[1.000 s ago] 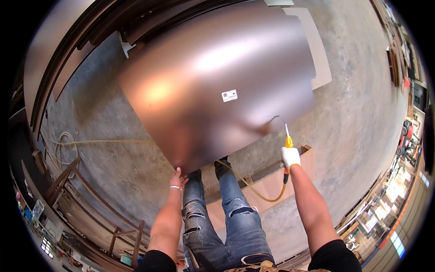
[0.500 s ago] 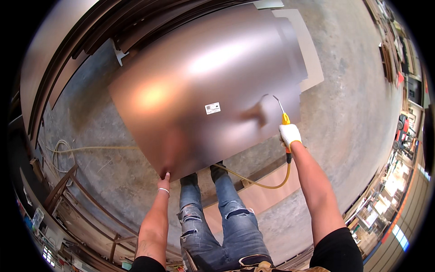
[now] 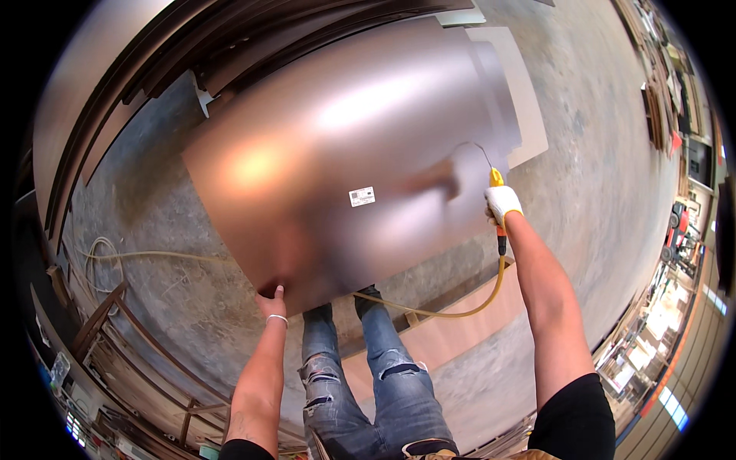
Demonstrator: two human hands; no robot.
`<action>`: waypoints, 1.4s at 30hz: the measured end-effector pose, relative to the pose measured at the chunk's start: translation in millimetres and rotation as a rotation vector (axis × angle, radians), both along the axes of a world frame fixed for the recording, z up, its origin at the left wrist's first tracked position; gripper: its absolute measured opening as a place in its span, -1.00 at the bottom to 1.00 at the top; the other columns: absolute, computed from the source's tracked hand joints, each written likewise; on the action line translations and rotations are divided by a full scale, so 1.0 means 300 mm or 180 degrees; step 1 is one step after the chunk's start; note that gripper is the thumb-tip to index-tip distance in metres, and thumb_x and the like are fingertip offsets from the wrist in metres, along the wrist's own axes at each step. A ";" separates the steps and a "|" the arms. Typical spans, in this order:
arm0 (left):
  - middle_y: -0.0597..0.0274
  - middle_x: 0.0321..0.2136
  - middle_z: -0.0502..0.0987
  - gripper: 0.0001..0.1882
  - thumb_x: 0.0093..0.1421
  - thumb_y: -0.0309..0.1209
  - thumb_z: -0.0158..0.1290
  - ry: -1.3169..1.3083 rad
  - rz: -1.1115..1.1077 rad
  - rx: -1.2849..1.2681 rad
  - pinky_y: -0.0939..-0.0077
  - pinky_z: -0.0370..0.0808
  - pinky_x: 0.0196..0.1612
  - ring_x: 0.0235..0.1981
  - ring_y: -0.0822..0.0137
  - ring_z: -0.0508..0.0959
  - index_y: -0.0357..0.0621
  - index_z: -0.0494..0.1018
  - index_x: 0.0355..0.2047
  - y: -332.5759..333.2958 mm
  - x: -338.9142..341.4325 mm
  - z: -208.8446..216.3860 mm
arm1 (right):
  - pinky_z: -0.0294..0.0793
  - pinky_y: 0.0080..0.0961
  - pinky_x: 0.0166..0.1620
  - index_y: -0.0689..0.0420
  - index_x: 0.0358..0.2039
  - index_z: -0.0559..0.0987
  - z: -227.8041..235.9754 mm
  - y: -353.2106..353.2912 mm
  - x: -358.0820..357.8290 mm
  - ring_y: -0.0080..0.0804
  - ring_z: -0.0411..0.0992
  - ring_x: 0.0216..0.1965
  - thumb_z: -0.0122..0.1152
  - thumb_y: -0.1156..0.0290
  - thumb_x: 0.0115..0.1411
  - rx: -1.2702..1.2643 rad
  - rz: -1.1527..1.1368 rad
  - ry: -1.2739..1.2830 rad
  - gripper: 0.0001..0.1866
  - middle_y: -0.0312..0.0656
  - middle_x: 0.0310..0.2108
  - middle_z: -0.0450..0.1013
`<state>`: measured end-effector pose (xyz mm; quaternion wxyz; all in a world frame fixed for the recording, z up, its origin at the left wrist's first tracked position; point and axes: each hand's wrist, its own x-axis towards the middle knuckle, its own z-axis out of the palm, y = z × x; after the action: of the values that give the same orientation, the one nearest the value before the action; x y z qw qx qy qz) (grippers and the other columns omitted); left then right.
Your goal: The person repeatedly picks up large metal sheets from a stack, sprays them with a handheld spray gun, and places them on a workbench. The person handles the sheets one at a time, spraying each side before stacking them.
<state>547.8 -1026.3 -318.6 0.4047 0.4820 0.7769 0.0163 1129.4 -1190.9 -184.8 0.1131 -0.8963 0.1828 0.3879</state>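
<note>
A large glossy brown sheet (image 3: pixel 307 207) with a small white label (image 3: pixel 362 196) lies before me. At its near left corner, my left hand (image 3: pixel 272 301) pinches the edge, thumb on top; the fingers underneath are hidden. My right hand (image 3: pixel 503 203), in a white glove, is wrapped round a yellow and orange air blow gun (image 3: pixel 497 177) over the sheet's right edge. Its thin metal nozzle points away from me and to the left, apart from the surface, which mirrors it. From the gun's lower end a yellowish air hose (image 3: pixel 452 314) loops back under the sheet.
Further sheets (image 3: pixel 529 107) stick out beneath at the far right. Dark brown panels (image 3: pixel 261 54) are stacked along the far left. A brown metal frame (image 3: pixel 165 356) stands at the near left, beside coiled hose (image 3: pixel 103 253). Near my feet lies a pinkish board (image 3: pixel 460 307) on the concrete floor.
My right hand has moved away from me and slightly right with the air blow gun. My left hand has shifted slightly left, still at the sheet's corner.
</note>
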 end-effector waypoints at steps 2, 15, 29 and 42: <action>-0.02 0.02 0.48 -0.34 0.07 -0.44 0.31 -0.0189 0.0030 0.0020 0.29 0.34 0.18 0.04 0.11 0.48 -0.33 0.28 0.14 -0.006 -0.008 -0.022 | 0.31 -0.37 -0.65 0.18 -0.39 0.49 0.004 0.085 0.022 -0.39 0.34 -0.73 0.02 0.36 0.10 0.0100 0.0232 0.0049 -0.83 -0.19 -0.68 0.37; -0.12 0.02 0.43 -0.29 -0.03 -0.53 0.34 -0.0023 -0.0189 -0.0112 0.29 0.33 0.18 0.06 0.03 0.46 -0.37 0.22 0.09 0.037 -0.041 -0.029 | 0.49 -0.34 -0.47 0.21 -0.48 0.61 0.058 0.470 -0.127 -0.25 0.51 -0.65 -0.01 0.29 0.10 -0.0167 0.1874 0.0301 -0.71 -0.07 -0.65 0.50; -0.16 0.00 0.46 -0.29 -0.04 -0.48 0.36 -0.0027 -0.0196 -0.0534 0.24 0.37 0.14 0.03 -0.03 0.49 -0.37 0.22 0.06 0.084 0.003 0.023 | 0.20 -0.35 -0.70 0.05 -0.49 0.31 -0.024 0.328 0.344 -0.41 0.21 -0.73 -0.05 0.45 0.13 0.0445 -0.0265 -0.0239 -0.92 -0.29 -0.68 0.18; -0.24 -0.04 0.50 -0.23 -0.04 -0.28 0.39 0.0264 -0.0593 -0.0859 0.13 0.43 0.08 0.01 -0.16 0.51 -0.34 0.17 0.03 0.124 0.005 0.033 | 0.28 -0.34 -0.65 0.17 -0.40 0.45 0.008 0.854 -0.067 -0.39 0.31 -0.71 -0.03 0.41 0.11 0.0353 0.1247 0.0520 -0.88 -0.25 -0.68 0.30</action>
<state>549.2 -989.0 -308.5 0.4332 0.4935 0.7400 -0.1456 1109.3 -934.6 -182.4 0.0695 -0.8727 -0.0079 0.4832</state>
